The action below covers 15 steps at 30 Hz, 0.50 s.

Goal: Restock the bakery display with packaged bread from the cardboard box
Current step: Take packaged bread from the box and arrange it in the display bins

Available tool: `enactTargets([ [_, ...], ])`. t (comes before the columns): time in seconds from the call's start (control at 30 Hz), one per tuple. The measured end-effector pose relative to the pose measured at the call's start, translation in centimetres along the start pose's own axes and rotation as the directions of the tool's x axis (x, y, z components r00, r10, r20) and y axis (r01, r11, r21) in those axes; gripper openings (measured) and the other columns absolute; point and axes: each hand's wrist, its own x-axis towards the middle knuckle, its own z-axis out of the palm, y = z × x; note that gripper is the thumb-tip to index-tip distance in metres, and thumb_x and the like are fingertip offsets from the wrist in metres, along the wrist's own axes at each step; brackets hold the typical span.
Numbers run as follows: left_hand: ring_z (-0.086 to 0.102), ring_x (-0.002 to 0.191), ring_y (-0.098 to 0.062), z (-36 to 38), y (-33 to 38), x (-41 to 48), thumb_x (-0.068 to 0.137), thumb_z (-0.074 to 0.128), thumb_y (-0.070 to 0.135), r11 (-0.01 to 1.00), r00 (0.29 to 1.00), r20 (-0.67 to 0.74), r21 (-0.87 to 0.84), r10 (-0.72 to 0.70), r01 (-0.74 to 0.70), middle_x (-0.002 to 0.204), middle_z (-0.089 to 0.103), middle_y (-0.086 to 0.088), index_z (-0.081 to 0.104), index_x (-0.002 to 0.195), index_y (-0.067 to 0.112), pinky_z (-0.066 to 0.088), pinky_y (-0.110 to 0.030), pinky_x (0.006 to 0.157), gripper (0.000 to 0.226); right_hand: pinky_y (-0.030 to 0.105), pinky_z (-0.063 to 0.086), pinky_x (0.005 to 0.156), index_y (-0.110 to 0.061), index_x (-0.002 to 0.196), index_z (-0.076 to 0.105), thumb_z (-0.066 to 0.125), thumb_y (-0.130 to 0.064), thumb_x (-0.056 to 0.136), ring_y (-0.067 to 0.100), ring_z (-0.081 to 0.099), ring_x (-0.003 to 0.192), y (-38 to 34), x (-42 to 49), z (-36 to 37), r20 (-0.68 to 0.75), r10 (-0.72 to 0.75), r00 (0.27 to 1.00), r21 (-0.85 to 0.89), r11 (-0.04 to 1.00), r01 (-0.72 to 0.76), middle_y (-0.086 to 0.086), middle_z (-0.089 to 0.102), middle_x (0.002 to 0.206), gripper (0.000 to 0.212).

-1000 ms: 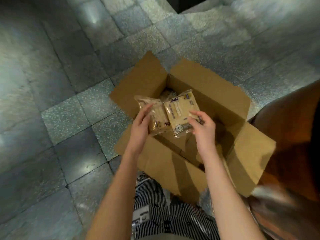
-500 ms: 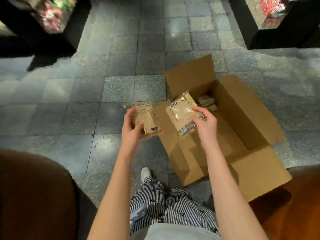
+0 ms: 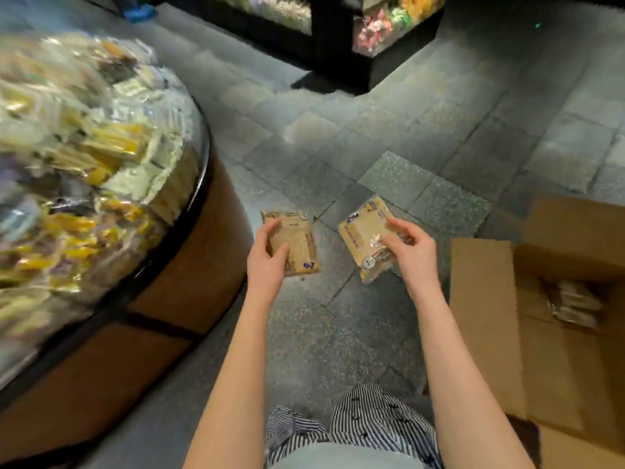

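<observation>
My left hand (image 3: 267,262) grips one flat packaged bread (image 3: 301,245) in clear wrap, held over the tiled floor. A second packaged bread (image 3: 363,236), tilted, is gripped by my right hand (image 3: 411,252). Both packs hang in mid-air between the display and the box. The open cardboard box (image 3: 483,319) stands on the floor at the right, with more wrapped bread (image 3: 571,301) lying inside it. The round bakery display (image 3: 176,275), brown-sided with a black rim, fills the left and is heaped with blurred wrapped packs (image 3: 77,147).
Grey floor tiles (image 3: 389,147) stretch ahead. Two dark shelving units with colourful goods (image 3: 382,28) stand at the back. My striped trousers (image 3: 365,421) show at the bottom. The box flaps stick out toward my right arm.
My view has swung left from the box to the round display. Both hands have carried their bread packs out of the box and leftward, now apart from each other.
</observation>
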Motion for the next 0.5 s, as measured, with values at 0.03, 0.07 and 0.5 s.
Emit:
enactTargets([
  [0.03, 0.051, 0.123, -0.012, -2.7, -0.8, -0.4, 0.093, 0.056, 0.0, 1.0, 0.999, -0.037, 0.008, -0.002, 0.003, 0.131, 0.056, 0.008, 0.055, 0.131, 0.022, 0.043, -0.042, 0.108, 0.044, 0.029, 0.051, 0.09, -0.021, 0.114, 0.069, 0.07, -0.008, 0.086, 0.01, 0.064, 0.097, -0.3, -0.9, 2.4, 0.035, -0.015, 0.999, 0.003, 1.0, 0.015, -0.009, 0.069, 0.106, 0.031],
  [0.07, 0.051, 0.123, -0.01, -5.5, -1.7, -0.8, 0.093, 0.056, 0.0, 1.0, 0.997, -0.071, 0.01, -0.004, 0.005, 0.13, 0.056, 0.009, 0.055, 0.131, 0.022, 0.042, -0.041, 0.108, 0.044, 0.026, 0.05, 0.087, -0.021, 0.113, 0.069, 0.071, -0.007, 0.085, 0.009, 0.063, 0.095, -0.6, -2.0, 4.8, 0.068, -0.031, 0.997, 0.01, 1.0, 0.03, -0.007, 0.069, 0.106, 0.031],
  [0.5, 0.044, 0.128, -0.006, -39.6, -12.9, -11.7, 0.1, 0.048, 0.007, 0.979, 0.833, -0.515, -0.081, -0.203, 0.189, 0.141, 0.047, 0.013, 0.051, 0.134, 0.033, 0.043, -0.027, 0.099, 0.043, 0.041, 0.054, 0.093, -0.027, 0.11, 0.069, 0.072, -0.017, 0.086, 0.019, 0.065, 0.104, -1.6, -20.5, 36.6, 0.517, -0.022, 0.856, -0.028, 0.999, 0.043, 0.003, 0.069, 0.113, 0.027],
])
